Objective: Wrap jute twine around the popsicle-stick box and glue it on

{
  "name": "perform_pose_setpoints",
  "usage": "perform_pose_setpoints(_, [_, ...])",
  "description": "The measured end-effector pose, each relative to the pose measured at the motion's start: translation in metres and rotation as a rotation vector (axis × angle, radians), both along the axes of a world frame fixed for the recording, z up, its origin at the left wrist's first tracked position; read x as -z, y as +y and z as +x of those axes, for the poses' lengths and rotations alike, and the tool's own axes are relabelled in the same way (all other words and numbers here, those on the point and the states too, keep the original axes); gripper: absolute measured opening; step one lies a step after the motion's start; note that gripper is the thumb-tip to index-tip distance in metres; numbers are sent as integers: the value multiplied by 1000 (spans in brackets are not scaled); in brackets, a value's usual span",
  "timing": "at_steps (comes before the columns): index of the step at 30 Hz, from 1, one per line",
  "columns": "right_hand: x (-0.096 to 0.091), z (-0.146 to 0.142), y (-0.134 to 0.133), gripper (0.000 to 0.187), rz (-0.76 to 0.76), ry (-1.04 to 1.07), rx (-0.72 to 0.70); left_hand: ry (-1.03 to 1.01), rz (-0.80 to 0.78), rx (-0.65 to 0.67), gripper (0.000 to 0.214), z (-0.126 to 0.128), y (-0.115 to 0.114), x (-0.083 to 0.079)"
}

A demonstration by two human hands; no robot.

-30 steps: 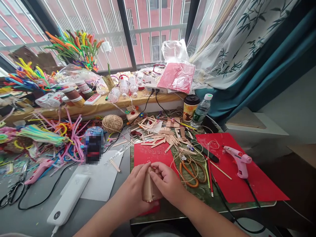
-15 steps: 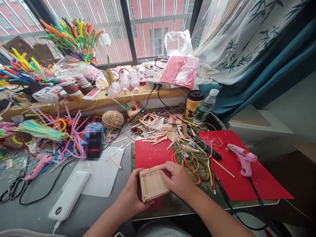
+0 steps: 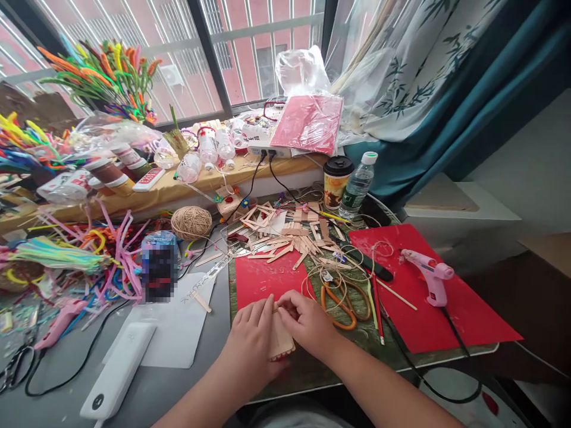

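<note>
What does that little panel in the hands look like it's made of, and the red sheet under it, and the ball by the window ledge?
The panel, held by the left hand and right hand: apparently bare, unpainted wooden craft sticks, pale with rounded ends. The red sheet: probably matte paper or thin card, flat, with pale smears. The ball: rough tan twine, likely jute, with visible wound strands.

We find the stick panel [image 3: 282, 339] turned since half a second ago: then it lay flat, its broad face up between the hands; now it stands on edge, mostly hidden. The left hand [image 3: 252, 336] has closed over its left face, and the right hand [image 3: 307, 324] has shifted left, fingertips pinching the far top edge.
</note>
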State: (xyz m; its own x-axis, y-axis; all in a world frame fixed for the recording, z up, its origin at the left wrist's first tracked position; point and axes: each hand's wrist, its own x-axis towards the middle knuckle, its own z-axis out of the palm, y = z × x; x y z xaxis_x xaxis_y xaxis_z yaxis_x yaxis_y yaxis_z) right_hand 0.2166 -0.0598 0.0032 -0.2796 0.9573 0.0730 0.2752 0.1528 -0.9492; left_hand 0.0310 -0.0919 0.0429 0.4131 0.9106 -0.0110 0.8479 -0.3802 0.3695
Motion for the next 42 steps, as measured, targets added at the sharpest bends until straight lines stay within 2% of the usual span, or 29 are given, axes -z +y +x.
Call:
perform_pose_setpoints(3, [2,3,2,8,-57,63,1,16,31,-12,105,1,0,5])
perform_pose_setpoints(8, [4,3,4,12,-91,133,41,13,29,-1,104,-2,0,-2])
perform_pose_setpoints(15, [0,4,5,12,-35,81,58,12,14,20,115,-1,1,-3])
perform_pose_setpoints(18, [1,5,5,12,-46,102,64,3,42,5,108,0,0,0])
perform_pose_setpoints(23, [5,8,5,14,-68,165,72,-97,39,-24,94,-8,0,0])
perform_pose_setpoints(28, [1,11,2,14,-4,221,8,-311,-113,-59,93,-17,-7,-3])
perform_pose_setpoints(31, [-3,12,-1,13,23,226,3,-427,-153,-82,96,-17,-13,6])
perform_pose_setpoints(37, [-8,15,-3,16,2,359,64,-692,-161,-53,104,-6,-14,40])
perform_pose_setpoints(42, [-6,19,-5,10,82,392,101,-796,-179,-4,104,6,-12,48])
